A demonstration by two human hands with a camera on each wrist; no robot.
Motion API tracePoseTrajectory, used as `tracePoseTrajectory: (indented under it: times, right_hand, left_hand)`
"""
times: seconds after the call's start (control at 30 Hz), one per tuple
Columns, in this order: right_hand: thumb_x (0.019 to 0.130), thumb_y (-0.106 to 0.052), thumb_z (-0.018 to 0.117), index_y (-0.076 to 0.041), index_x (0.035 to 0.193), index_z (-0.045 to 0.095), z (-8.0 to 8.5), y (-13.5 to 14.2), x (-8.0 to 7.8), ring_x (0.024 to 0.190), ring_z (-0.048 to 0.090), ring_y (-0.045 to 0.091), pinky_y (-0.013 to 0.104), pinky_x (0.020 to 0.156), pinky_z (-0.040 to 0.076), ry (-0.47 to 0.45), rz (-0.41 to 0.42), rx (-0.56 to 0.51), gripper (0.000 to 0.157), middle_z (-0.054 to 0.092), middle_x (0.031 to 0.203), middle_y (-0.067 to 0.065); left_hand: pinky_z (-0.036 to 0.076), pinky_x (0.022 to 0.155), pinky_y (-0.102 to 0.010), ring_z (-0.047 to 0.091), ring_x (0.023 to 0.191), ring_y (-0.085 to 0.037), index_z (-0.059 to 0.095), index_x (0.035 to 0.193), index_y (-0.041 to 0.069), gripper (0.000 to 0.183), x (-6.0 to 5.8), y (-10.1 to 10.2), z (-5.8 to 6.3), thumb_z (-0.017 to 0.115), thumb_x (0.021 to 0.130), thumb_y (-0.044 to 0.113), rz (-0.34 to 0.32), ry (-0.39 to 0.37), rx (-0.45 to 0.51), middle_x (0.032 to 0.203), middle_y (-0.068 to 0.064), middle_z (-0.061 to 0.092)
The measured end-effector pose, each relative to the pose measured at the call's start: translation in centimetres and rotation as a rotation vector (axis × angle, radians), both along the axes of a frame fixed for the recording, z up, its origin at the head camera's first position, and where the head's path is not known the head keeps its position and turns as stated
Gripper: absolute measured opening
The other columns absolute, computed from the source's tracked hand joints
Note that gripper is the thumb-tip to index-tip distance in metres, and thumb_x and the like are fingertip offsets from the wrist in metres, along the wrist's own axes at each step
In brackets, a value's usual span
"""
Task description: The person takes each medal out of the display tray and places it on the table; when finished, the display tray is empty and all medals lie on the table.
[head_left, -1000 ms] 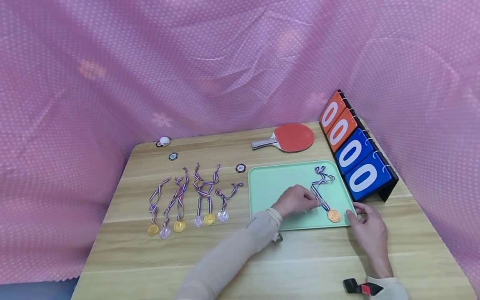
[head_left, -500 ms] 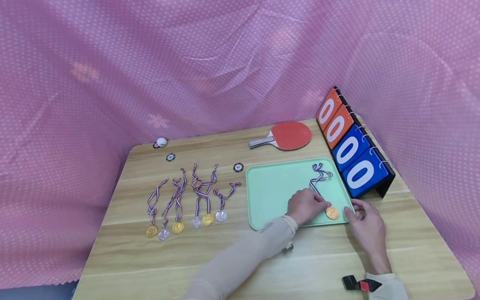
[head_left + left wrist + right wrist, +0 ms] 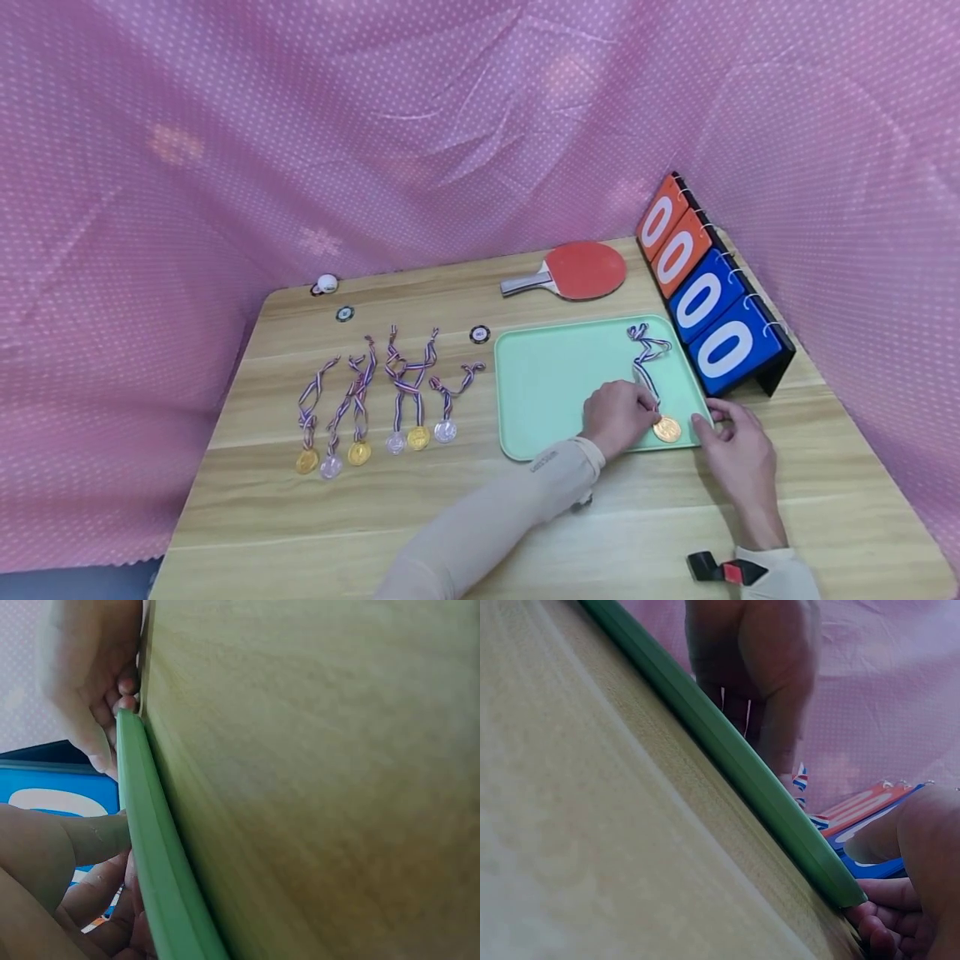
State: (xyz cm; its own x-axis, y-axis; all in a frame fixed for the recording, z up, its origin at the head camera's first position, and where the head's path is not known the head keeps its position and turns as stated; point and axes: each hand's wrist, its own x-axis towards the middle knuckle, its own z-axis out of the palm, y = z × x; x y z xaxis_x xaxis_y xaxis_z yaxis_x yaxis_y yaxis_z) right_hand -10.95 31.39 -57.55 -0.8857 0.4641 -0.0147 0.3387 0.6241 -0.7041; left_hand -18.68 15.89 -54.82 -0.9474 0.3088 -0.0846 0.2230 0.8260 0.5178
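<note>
A light green tray (image 3: 536, 392) lies on the table at the right. On its right side is a bronze-coloured medal (image 3: 667, 429), its striped ribbon (image 3: 647, 367) stretched up toward the back of the tray. My left hand (image 3: 618, 417) reaches over the front rim, thumb and finger pinching the ribbon right beside the disc. With my right hand (image 3: 738, 454) I hold the tray's front right corner, thumb at the rim and fingers around the outside. The right wrist view shows these fingers (image 3: 889, 919) at the corner; the tray wall hides the medal there.
Several gold and silver medals (image 3: 418, 438) with ribbons lie in a row at the left. Behind are a red table tennis bat (image 3: 585, 271), a white ball (image 3: 327, 283) and round chips (image 3: 480, 334). A flip scoreboard (image 3: 723, 346) stands close beyond the tray's right edge.
My left hand has moved right along the ribbon to just beside the bronze medal. The ribbon has shifted slightly right and lies straighter. My right hand stays at the tray corner.
</note>
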Motion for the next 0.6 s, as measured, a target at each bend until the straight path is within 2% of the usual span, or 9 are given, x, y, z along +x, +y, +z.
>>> tracePoseTrajectory:
  times: [0.37,0.47,0.6]
  right_hand:
    - [0.095,-0.037,0.058,-0.009,0.129,0.059,0.2,-0.1,0.0,0.076,0.044,0.01,0.026,0.066,0.03,0.007,-0.015,-0.008,0.044,0.057,0.11,0.008]
    - [0.095,-0.037,0.058,-0.009,0.129,0.059,0.3,-0.1,0.1,0.076,0.044,0.009,0.025,0.066,0.03,0.005,-0.017,-0.008,0.044,0.057,0.11,0.008]
    - [0.095,-0.037,0.057,-0.009,0.129,0.059,0.3,-0.2,0.1,0.077,0.044,0.009,0.025,0.066,0.03,0.002,-0.015,-0.011,0.044,0.056,0.111,0.008]
  left_hand:
    - [0.039,0.06,-0.02,0.057,0.07,0.004,0.073,0.082,0.033,0.005,-0.3,-2.3,1.2,0.074,0.085,0.036,-0.029,0.064,0.052,0.077,0.023,0.068]
    - [0.039,0.059,-0.018,0.055,0.068,0.005,0.073,0.081,0.03,0.005,-0.4,-2.8,1.4,0.076,0.083,0.033,-0.015,0.034,0.135,0.074,0.021,0.068]
    - [0.043,0.061,-0.014,0.056,0.065,0.006,0.075,0.079,0.025,0.006,-0.6,-3.6,1.5,0.08,0.08,0.026,0.024,-0.059,0.338,0.07,0.017,0.068]
